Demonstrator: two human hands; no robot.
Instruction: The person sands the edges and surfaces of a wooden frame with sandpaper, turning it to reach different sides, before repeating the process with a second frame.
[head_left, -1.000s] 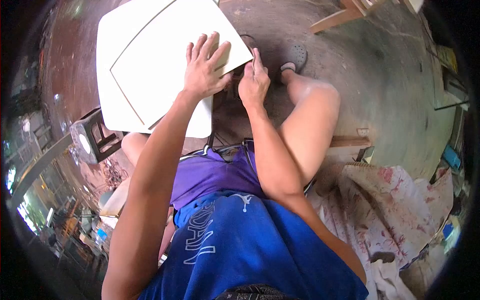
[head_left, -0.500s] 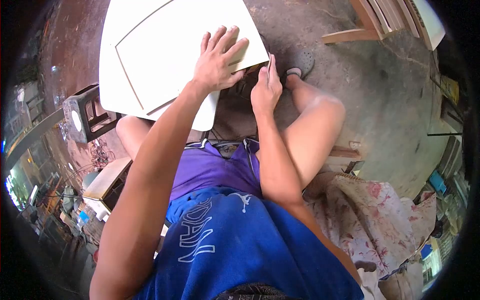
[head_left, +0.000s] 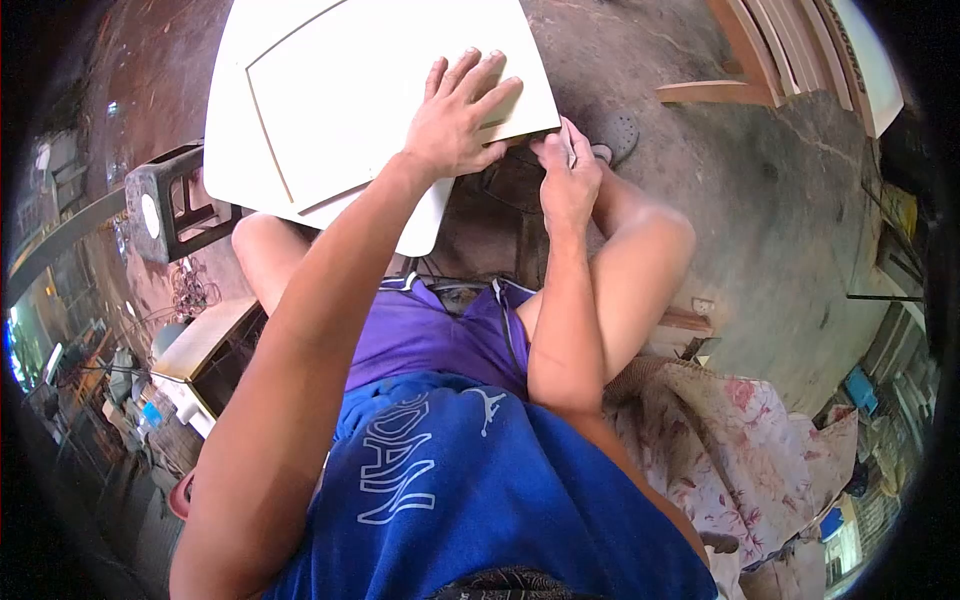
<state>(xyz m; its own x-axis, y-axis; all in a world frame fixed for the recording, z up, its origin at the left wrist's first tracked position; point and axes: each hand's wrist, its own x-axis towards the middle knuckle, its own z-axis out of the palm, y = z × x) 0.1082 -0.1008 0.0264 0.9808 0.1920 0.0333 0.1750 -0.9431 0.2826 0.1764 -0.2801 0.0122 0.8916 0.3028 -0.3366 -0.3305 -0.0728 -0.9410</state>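
A large white panel (head_left: 330, 110) with thin dark grooves lies in front of me, over my knee. My left hand (head_left: 460, 122) rests palm down on its right part, fingers spread and thumb near the lower edge. Just off the panel's right corner, my right hand (head_left: 570, 185) is closed, thumb and fingers pressed around a small, thin, greyish piece (head_left: 571, 158). Most of that piece is hidden by the fingers, and I cannot make out what it is.
A dark plastic stool (head_left: 165, 215) stands left of the panel. Wooden frame pieces (head_left: 720, 93) are at the upper right. Floral cloth (head_left: 740, 430) lies at the lower right, a box-like object (head_left: 205, 345) at the left. A grey clog (head_left: 618, 135) is beyond my right hand.
My right hand has moved right, and its fingers have gone from nearly straight to bent around the thin piece. The panel and my left hand appear slightly further right.
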